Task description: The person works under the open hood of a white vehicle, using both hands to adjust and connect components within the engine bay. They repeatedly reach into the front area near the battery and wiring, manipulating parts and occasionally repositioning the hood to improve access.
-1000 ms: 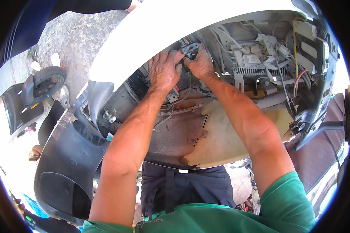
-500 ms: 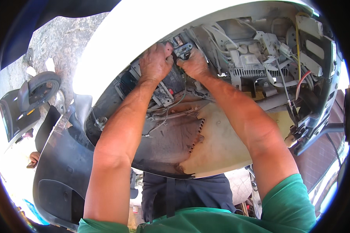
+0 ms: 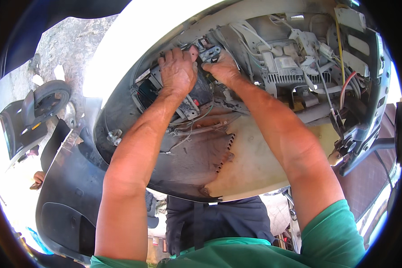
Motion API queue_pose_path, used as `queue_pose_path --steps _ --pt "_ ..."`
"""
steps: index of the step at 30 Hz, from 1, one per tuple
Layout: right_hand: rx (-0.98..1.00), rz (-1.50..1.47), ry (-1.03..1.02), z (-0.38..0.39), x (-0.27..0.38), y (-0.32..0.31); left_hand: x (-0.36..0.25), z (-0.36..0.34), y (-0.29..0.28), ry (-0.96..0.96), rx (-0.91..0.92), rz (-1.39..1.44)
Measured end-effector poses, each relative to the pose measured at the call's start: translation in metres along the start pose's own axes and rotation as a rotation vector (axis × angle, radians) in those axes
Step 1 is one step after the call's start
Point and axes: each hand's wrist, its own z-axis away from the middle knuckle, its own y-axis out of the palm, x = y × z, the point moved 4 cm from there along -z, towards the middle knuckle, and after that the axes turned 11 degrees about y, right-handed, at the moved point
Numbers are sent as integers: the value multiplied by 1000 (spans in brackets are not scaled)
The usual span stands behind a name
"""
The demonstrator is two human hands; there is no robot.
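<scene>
Left hand (image 3: 178, 75) palm-down | right hand (image 3: 225, 70) thumb-inward by grey fitting (image 3: 209, 54) — both grips: can't tell

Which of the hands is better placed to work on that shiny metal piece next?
Probably the right hand: it is nearer, close by the right end of the shiny metal piece. The left hand is farther to the left, over the dark box.

two hands (image 3: 177, 73), one metal bracket (image 3: 209, 54), one tyre (image 3: 66, 94), one finned box (image 3: 286, 67), one yellow cable (image 3: 339, 44)
</scene>
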Motion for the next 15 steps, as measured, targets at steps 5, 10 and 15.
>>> queue_pose_path --steps 5,10,15 --pt "124 -213 -53 5 17 -3 4 1 0 -67 -22 38" --pt "121 -182 -71 5 14 1 10 1 7 -103 -176 124" --pt "368 -512 33 4 11 -1 12 0 9 -101 -198 165"
